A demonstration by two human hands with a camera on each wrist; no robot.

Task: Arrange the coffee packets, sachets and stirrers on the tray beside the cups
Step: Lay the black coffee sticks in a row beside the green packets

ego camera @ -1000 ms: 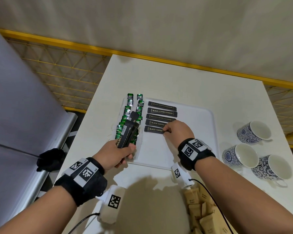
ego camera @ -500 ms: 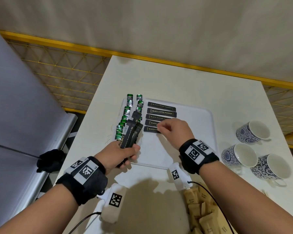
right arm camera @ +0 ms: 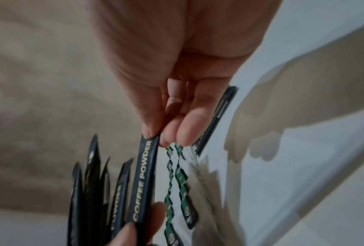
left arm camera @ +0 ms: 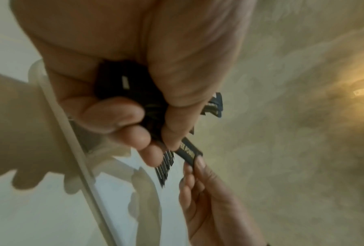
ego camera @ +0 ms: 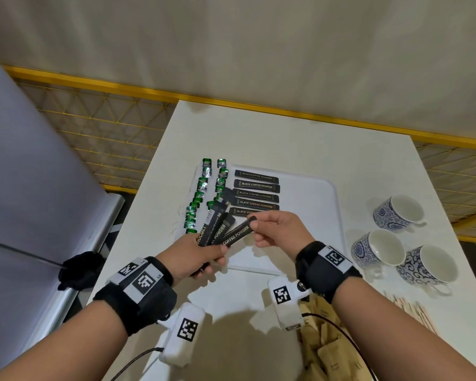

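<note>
Head view, left hand: Your left hand (ego camera: pixel 193 251) grips a fan of black coffee packets (ego camera: pixel 217 226) over the near left corner of the tray (ego camera: pixel 313 188). They spread out so one comes away easily.
Head view, right hand: Your right hand (ego camera: pixel 278 229) pinches the far end of one packet (ego camera: pixel 238 235), likely to lay it below the five packets in the row (ego camera: pixel 256 193).
Head view, other things: Green sachets (ego camera: pixel 204 193) run along the tray's left edge. Three cups (ego camera: pixel 396 237) sit by the table's right edge, with stirrers (ego camera: pixel 407 309) near the front right corner.
Left wrist view: Fingers (left arm camera: pixel 113 116) curl round the bundle, thumb pressing on top. It is blurry, so I cannot count the packets.
Right wrist view: Thumb and fingertips (right arm camera: pixel 183 129) pinch the end of the one packet (right arm camera: pixel 143 179), hand pointing down.
</note>
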